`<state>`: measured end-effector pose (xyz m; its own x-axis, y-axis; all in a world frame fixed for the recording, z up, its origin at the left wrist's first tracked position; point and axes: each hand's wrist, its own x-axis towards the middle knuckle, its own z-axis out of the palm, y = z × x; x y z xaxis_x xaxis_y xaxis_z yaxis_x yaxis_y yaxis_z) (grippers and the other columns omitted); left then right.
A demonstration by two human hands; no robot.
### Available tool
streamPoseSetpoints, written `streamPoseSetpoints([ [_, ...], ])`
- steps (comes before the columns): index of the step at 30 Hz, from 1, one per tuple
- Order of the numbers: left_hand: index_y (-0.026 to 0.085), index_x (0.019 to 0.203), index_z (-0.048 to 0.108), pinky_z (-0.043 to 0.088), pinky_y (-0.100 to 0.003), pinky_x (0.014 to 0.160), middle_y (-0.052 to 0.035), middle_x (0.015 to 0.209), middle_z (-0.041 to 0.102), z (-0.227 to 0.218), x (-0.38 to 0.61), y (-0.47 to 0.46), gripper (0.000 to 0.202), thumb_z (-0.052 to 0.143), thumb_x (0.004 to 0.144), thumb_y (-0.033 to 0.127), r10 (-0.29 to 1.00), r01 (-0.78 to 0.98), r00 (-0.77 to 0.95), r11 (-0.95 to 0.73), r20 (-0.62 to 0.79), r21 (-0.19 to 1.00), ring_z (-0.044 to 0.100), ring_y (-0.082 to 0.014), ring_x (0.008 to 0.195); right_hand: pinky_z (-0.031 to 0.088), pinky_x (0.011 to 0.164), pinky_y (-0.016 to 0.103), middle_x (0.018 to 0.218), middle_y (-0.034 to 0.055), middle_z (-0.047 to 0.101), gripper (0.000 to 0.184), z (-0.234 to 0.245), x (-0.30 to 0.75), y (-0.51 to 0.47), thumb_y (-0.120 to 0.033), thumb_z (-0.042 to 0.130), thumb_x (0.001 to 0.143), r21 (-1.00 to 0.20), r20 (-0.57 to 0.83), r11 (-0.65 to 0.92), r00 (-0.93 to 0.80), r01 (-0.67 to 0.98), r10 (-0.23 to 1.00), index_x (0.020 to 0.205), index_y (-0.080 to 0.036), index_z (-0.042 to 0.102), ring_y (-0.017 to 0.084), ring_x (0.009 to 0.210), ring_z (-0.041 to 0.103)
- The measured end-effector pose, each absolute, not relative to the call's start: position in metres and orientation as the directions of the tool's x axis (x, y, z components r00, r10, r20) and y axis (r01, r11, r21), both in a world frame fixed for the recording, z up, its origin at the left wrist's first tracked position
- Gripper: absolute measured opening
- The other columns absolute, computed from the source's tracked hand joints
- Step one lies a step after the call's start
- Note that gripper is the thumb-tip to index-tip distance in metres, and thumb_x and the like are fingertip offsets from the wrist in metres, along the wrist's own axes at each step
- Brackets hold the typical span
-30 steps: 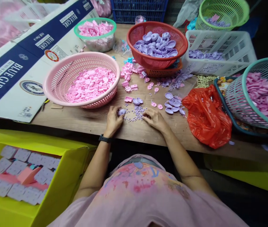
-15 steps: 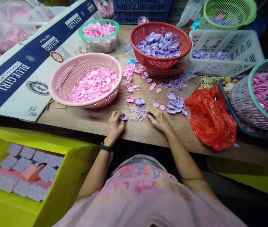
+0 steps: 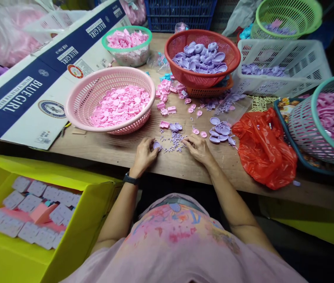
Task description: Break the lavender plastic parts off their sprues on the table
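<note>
My left hand [image 3: 145,155] is closed on a small oval purple plastic piece [image 3: 156,146], gripped by the fingertips just above the table. Opposite it, my right hand [image 3: 198,149] has its thumb and forefinger pinched at the edge of a heap of tiny purple parts [image 3: 176,137]. Whatever sits in that pinch is too small to make out. Behind the heap lie purple oval pieces [image 3: 175,127] beside a pink rectangular piece [image 3: 164,124]. More purple oval pieces [image 3: 220,131] are piled right of my right hand, near small pink round pieces [image 3: 203,134].
A pink basket [image 3: 75,106] of pink parts stands left, a red basket [image 3: 169,59] of purple parts behind. At right are a red plastic bag [image 3: 265,153] and a teal basket [image 3: 302,122]. A yellow box [image 3: 87,212] stands below the table's left edge.
The left hand has turned slightly, and the purple oval piece now shows more of its face. The right hand stays at the heap. The whole view has shifted a little.
</note>
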<state>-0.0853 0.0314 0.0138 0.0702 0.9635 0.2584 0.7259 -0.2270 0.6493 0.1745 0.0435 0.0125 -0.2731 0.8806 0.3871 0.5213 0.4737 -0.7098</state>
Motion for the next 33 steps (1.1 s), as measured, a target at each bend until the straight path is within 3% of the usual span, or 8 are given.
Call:
streamPoseSetpoints([
  [5,0.019,0.079,0.067,0.049,-0.03,0.072,-0.0037,0.083,0.065,0.019,-0.081,0.034,0.006,0.061,0.078,0.02,0.965,0.731,0.059,-0.216,0.256,0.647,0.061,-0.0168,0.072,0.047,0.078,0.032,0.084,0.0031,0.071,0.017,0.014,0.173,0.044,-0.029,0.062,0.096,-0.742,0.407,0.464,-0.224,0.484,0.885,0.086,-0.021,0.073,0.017,0.079,0.061],
  [10,0.02,0.073,0.065,0.045,-0.027,0.062,-0.001,0.068,0.067,0.027,-0.077,0.033,0.01,0.059,0.08,0.024,0.975,0.671,-0.038,-0.136,0.218,0.729,0.059,-0.0151,0.061,0.047,0.066,0.029,0.08,0.0022,0.075,0.013,0.011,0.172,0.044,-0.03,0.069,0.09,-0.83,0.344,0.381,-0.162,0.407,0.925,0.086,-0.02,0.076,0.015,0.067,0.062],
  [16,0.02,0.078,0.063,0.05,-0.022,0.052,0.0009,0.063,0.068,0.034,-0.064,0.034,0.012,0.066,0.078,0.031,0.99,0.319,-0.128,-0.017,0.061,0.948,0.066,-0.0141,0.053,0.06,0.073,0.032,0.083,0.004,0.077,0.023,0.005,0.169,0.045,-0.041,0.077,0.08,-0.979,0.151,0.162,-0.095,0.126,0.984,0.086,-0.019,0.075,0.019,0.076,0.074],
  [19,0.019,0.081,0.063,0.052,-0.022,0.05,0.0006,0.066,0.069,0.029,-0.049,0.032,0.017,0.071,0.075,0.033,0.988,0.16,-0.148,-0.012,0.036,0.987,0.068,-0.0147,0.054,0.062,0.077,0.032,0.085,0.0046,0.077,0.028,0.002,0.167,0.045,-0.044,0.081,0.076,-0.995,0.097,0.098,-0.069,0.01,0.993,0.087,-0.019,0.073,0.021,0.081,0.076],
  [25,0.017,0.086,0.072,0.057,-0.023,0.054,-0.0017,0.069,0.073,0.018,-0.021,0.027,0.018,0.073,0.076,0.032,0.979,0.058,-0.195,-0.046,0.057,0.997,0.069,-0.014,0.055,0.064,0.082,0.034,0.092,0.005,0.078,0.033,-0.001,0.163,0.044,-0.046,0.085,0.073,-0.991,0.134,0.134,-0.043,0.001,0.99,0.092,-0.02,0.076,0.021,0.084,0.076],
  [33,0.016,0.082,0.071,0.055,-0.02,0.052,-0.001,0.066,0.072,0.012,-0.001,0.019,0.016,0.075,0.078,0.032,0.98,0.027,-0.191,-0.057,0.061,0.998,0.069,-0.0131,0.054,0.064,0.078,0.032,0.085,0.0036,0.077,0.026,0.013,0.152,0.037,-0.045,0.079,0.08,-0.969,0.245,0.246,-0.024,0.015,0.969,0.087,-0.021,0.073,0.018,0.077,0.075],
])
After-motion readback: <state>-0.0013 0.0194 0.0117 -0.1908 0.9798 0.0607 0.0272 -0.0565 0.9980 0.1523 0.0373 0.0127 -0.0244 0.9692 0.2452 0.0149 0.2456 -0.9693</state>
